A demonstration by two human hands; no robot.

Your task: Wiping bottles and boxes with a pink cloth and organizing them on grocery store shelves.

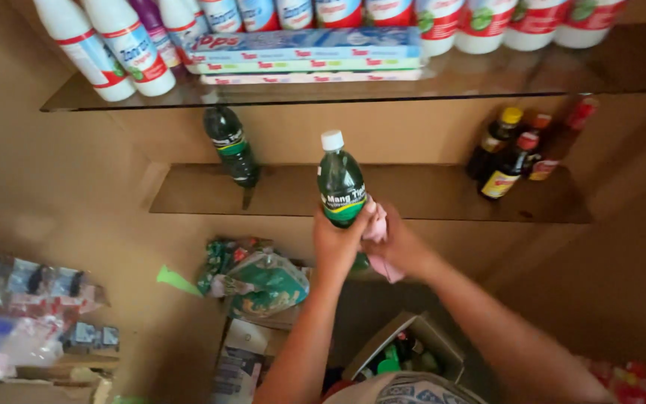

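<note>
Glossy green bottle (pixel 341 185), crumpled pink cloth (pixel 379 232)

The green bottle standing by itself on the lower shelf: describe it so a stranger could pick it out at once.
Find the lower glass shelf on the tan wall. At its left end stands a dark green bottle, leaning slightly and untouched. Unlike the white-capped green bottle gripped by the left hand while the right hand presses a pink cloth to it, and the dark sauce bottles at the right end, it stands alone.

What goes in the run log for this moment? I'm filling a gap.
left hand: holds green bottle | right hand: pink cloth against bottle | glass shelf behind
</note>
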